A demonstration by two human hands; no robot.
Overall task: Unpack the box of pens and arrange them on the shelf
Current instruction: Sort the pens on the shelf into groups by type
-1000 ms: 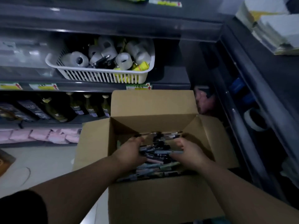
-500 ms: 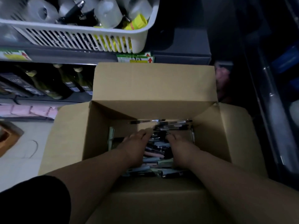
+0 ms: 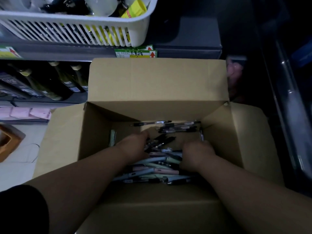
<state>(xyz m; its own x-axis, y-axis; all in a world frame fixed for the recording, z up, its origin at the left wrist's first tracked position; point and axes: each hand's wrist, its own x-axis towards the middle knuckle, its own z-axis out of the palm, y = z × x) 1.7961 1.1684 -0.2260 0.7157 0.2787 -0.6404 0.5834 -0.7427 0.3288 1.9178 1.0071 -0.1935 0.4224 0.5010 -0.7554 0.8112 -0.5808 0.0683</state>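
- Pens [image 3: 157, 168] lie heaped loose on the floor of the open cardboard box [image 3: 157, 81].
- Left hand [image 3: 135, 146] and right hand [image 3: 197, 152] reach into the heap, fingertips hidden among the pens; whether they grip any, I cannot tell.
- Beyond, a white slatted basket [image 3: 67, 29] of rolls [image 3: 99, 4] sits on a dark shelf [image 3: 67, 51], with bottles [image 3: 57, 81] on the tier below.

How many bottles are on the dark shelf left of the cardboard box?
3, in a row on that shelf: the left bottle, the middle bottle, and the right bottle beside the box. More may be hidden behind the box.
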